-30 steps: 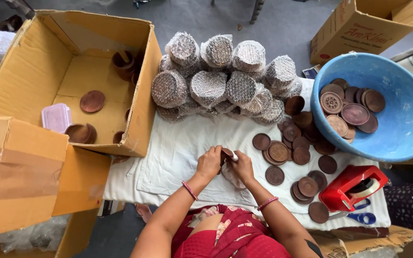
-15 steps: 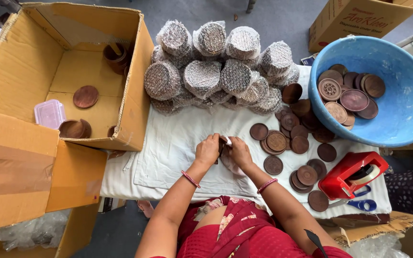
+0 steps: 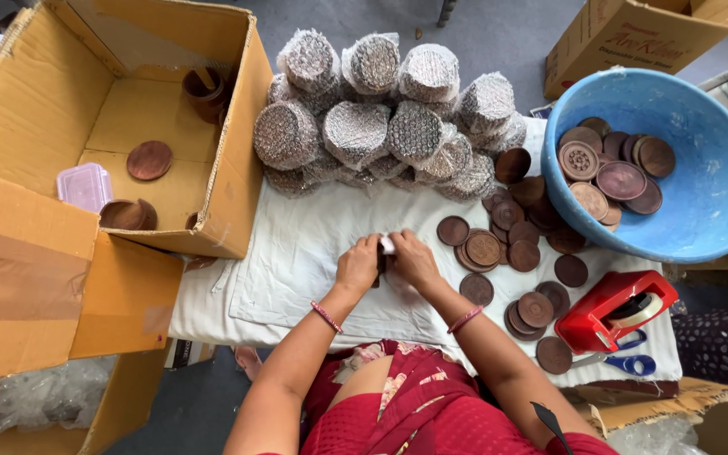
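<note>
Near the middle of the white cloth (image 3: 297, 261), my left hand (image 3: 357, 265) and right hand (image 3: 413, 259) press together, clenched around a dark round wooden disc (image 3: 380, 263) with a scrap of pale wrap at its top. It looks stiff, light and smooth, best pinched by its rim. Loose discs (image 3: 507, 244) lie to the right; bubble-wrapped bundles (image 3: 381, 118) are stacked at the far side.

Beside blue bowl (image 3: 701, 211): one red tape dispenser (image 3: 617, 310), one pair of blue scissors (image 3: 625, 364). Left of bowl: three cardboard boxes, one open (image 3: 61, 93); about fourteen bubble-wrapped bundles (image 3: 355, 131); two hands.
</note>
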